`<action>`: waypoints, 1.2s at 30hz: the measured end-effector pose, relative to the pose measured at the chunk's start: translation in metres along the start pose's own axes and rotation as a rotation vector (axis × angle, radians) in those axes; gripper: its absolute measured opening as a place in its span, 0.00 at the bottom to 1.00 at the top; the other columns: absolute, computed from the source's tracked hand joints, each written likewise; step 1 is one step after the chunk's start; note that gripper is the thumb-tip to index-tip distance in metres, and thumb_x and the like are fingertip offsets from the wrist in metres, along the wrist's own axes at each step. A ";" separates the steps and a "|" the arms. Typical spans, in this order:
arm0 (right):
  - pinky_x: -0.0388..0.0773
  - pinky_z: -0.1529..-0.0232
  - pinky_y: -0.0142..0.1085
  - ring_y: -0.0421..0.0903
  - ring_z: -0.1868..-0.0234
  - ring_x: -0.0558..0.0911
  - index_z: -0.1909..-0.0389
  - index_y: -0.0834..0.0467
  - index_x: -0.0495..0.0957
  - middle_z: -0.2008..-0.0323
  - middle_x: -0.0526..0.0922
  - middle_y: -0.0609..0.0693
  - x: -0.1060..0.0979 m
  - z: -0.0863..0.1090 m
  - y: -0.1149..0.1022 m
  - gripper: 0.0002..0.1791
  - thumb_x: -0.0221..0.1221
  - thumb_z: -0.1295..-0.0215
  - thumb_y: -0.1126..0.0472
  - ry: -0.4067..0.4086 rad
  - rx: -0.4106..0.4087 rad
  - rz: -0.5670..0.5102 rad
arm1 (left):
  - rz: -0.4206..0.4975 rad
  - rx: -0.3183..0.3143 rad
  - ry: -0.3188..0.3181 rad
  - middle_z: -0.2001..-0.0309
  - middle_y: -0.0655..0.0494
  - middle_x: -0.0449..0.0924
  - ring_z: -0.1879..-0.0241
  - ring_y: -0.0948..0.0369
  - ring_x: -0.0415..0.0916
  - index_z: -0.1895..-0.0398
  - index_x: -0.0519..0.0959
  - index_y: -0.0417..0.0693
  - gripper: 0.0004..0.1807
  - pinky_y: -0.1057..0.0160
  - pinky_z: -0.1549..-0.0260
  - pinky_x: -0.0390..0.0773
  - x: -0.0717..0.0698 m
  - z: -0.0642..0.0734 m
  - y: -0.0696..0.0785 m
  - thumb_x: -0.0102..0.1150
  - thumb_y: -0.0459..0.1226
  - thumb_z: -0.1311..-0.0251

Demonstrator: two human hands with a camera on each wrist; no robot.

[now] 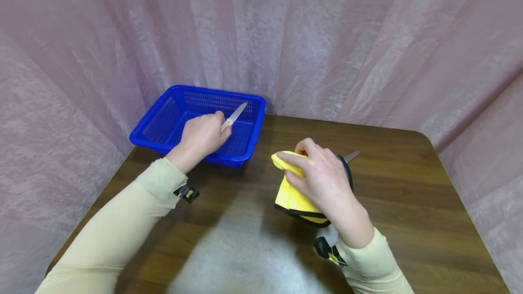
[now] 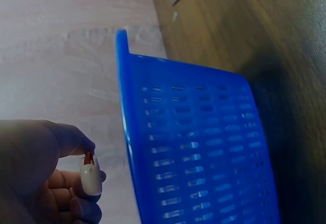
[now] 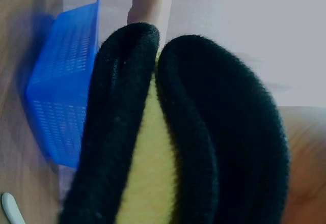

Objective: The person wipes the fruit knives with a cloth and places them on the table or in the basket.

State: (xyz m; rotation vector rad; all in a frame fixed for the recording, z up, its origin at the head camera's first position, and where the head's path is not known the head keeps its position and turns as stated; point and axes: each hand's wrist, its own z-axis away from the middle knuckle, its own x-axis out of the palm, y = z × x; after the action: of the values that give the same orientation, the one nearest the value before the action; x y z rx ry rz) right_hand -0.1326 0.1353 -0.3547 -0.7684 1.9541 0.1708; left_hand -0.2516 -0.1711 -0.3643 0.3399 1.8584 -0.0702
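Observation:
My left hand grips the pale handle of a small knife over the blue basket. The blade points away toward the basket's far right corner. Seen from the left wrist, the handle's butt end sticks out between thumb and fingers, beside the basket's rim. To the right, my right hand pinches a folded yellow cloth with black edging, held over the table. In the right wrist view the cloth's thick black edges hide most of that hand.
Beyond the right hand a second knife's blade shows on the brown wooden table; its pale handle appears in the right wrist view. A pink curtain hangs along the table's back and sides.

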 end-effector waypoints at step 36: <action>0.76 0.60 0.46 0.50 0.66 0.78 0.40 0.42 0.92 0.54 0.80 0.50 0.010 0.004 -0.005 0.23 0.76 0.36 0.60 -0.055 -0.028 -0.016 | 0.021 -0.162 -0.506 0.75 0.53 0.87 0.64 0.48 0.84 0.82 0.87 0.50 0.28 0.46 0.61 0.83 0.043 -0.042 0.003 0.53 0.47 0.21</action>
State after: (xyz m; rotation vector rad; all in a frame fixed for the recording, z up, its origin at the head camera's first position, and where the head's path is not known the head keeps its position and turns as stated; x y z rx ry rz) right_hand -0.1295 0.1288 -0.3644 -0.7900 1.8963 0.2081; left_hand -0.3013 -0.1504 -0.3911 0.2046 1.3488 0.0091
